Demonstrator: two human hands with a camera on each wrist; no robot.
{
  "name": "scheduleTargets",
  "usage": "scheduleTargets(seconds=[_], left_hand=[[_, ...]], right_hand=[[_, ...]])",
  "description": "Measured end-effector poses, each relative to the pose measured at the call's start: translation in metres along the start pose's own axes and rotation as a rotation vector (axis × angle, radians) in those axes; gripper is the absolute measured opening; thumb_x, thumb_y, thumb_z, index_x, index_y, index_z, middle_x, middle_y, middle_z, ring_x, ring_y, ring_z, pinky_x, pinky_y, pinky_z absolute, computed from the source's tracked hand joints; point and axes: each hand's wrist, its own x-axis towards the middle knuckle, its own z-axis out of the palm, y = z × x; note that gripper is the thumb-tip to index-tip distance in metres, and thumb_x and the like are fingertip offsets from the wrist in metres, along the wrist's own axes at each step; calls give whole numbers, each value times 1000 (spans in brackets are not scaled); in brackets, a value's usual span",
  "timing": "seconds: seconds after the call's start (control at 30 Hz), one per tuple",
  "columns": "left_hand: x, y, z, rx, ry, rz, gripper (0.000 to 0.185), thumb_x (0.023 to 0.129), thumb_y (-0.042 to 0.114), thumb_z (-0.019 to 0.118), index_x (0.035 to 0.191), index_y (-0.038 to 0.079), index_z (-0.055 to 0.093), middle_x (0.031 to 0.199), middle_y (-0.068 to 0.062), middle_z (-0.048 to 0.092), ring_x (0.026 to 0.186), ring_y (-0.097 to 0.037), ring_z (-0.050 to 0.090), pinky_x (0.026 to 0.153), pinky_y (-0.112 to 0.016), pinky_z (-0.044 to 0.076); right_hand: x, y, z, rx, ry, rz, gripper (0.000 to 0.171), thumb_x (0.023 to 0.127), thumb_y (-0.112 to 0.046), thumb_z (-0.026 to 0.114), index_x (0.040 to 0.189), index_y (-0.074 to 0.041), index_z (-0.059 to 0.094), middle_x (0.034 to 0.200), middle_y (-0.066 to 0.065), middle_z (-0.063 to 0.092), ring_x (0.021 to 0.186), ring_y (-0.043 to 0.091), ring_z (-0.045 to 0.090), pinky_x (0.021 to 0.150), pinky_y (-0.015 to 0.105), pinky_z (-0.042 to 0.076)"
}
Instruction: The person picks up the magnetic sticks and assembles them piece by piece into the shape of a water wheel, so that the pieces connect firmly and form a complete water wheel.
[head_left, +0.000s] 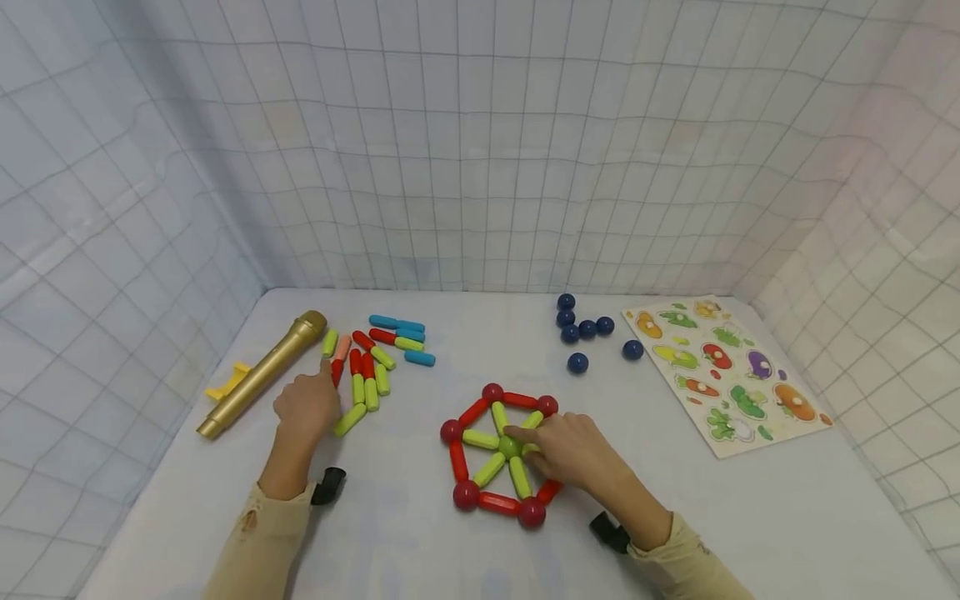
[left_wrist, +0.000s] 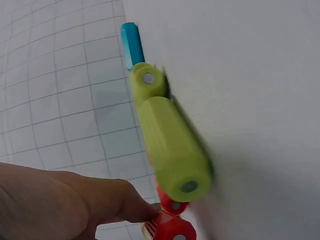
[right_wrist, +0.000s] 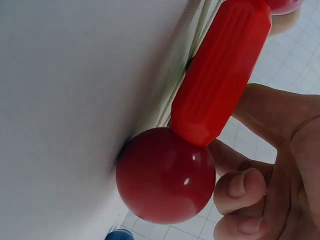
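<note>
The wheel [head_left: 498, 450] lies flat on the table [head_left: 420, 542] in front of me, red rods and red balls forming its rim and green rods running in to a green ball [head_left: 509, 447] at the hub. I judge it light, hard, smooth plastic, probably held only by magnets at the joints, so it should come apart if lifted by one rod; better to steady it at the hub or slide it flat. My right hand [head_left: 572, 454] rests over its right side, fingers curled, the forefinger tip on the hub ball; the wrist view shows a red rod [right_wrist: 220, 75] and red ball [right_wrist: 166, 175] just beside my bent fingers. My left hand [head_left: 306, 408] is curled with the forefinger out, touching a red rod [left_wrist: 167, 227] in the loose pile of rods [head_left: 371, 358]. Beyond lie a gold tube [head_left: 258, 375], blue balls [head_left: 587, 329] and a vegetable puzzle board [head_left: 723, 375]. I can read no writing or brand anywhere.
</note>
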Motion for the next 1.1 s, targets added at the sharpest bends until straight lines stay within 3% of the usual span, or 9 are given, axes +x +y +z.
scheduleTargets(seconds=[0.13, 0.27, 0.43, 0.57, 0.7, 0.8, 1.1], left_hand=[[-14, 19, -16, -122, 114, 69, 50, 98, 18, 46, 146, 4, 40, 100, -29, 60, 72, -39, 58, 51, -42, 47], [-33, 48, -22, -283, 160, 218, 35, 95, 25, 52, 125, 9, 63, 95, -16, 69, 67, -25, 57, 50, -31, 45], [-46, 74, -11, -392, 127, 321, 29, 92, 33, 64, 113, 13, 67, 108, -14, 72, 88, -26, 64, 63, -29, 53], [-55, 92, 3, -442, 148, 414, 25, 89, 29, 70, 110, 16, 68, 101, -8, 73, 76, -19, 58, 59, -24, 48], [-68, 116, 19, -439, 188, 589, 24, 87, 25, 73, 109, 17, 69, 97, 0, 73, 71, -12, 53, 60, -20, 46], [-76, 132, 27, -378, 213, 690, 25, 86, 26, 74, 109, 18, 70, 98, 2, 72, 78, -10, 56, 67, -20, 49], [-80, 152, 44, -256, 168, 731, 27, 85, 28, 75, 111, 21, 71, 104, 3, 73, 91, -14, 61, 78, -29, 56]], right_hand=[[1, 0, 0, 31, -4, 21, 40, 87, -28, 70, 127, -32, 65, 51, -7, 24, 43, 8, 24, 44, 20, 19], [1, 1, 0, 59, -4, 30, 39, 86, -29, 71, 126, -31, 66, 51, -8, 24, 43, 7, 24, 44, 20, 19], [1, 0, -1, 80, -10, 30, 39, 87, -27, 70, 125, -29, 67, 51, -8, 25, 44, 7, 24, 44, 21, 19], [1, 0, -2, 92, -32, 32, 39, 86, -28, 71, 126, -28, 66, 51, -8, 25, 44, 7, 26, 44, 21, 20], [3, 2, -2, 99, -32, 33, 38, 85, -30, 72, 123, -26, 68, 51, -8, 28, 44, 7, 29, 44, 21, 22], [5, 3, -2, 104, -19, 35, 35, 84, -31, 74, 118, -23, 70, 51, -9, 33, 45, 6, 33, 45, 20, 24], [5, 4, 1, 108, 2, 42, 35, 82, -36, 77, 113, -20, 73, 51, -8, 39, 46, 7, 37, 46, 20, 26]])
